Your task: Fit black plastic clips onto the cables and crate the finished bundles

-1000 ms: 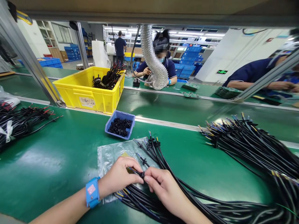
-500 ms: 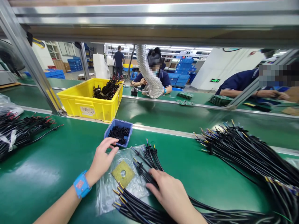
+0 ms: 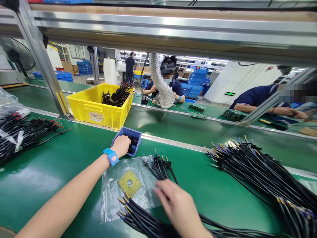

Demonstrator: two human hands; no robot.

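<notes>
My left hand [image 3: 122, 146], with a blue wrist strap [image 3: 111, 156], reaches into a small blue bin [image 3: 137, 150] of little black plastic parts [image 3: 133, 142]; its fingertips are hidden among them. My right hand [image 3: 177, 205] hovers over the green bench, thumb and fingers loosely apart and nothing visible between them. Just beyond it lie several black cables with black fittings near their stripped ends [image 3: 162, 165]. Another bunch of black cables [image 3: 138, 211] with yellow and blue wire ends runs under the right hand. A yellowish square plate with a round hole [image 3: 135, 190] rests on a clear plastic bag [image 3: 110, 198].
A yellow crate [image 3: 99, 114] with black cables stands behind the bin. Large cable bundles lie at right [image 3: 255, 165] and left [image 3: 24, 135]. A metal post [image 3: 47, 62] and an overhead beam frame the bench. Co-workers sit across, near green circuit boards [image 3: 234, 114].
My left hand has moved forward and right into the blue bin. My right hand has let go of a black cable, which now lies with the others beyond it. The view has tilted slightly.
</notes>
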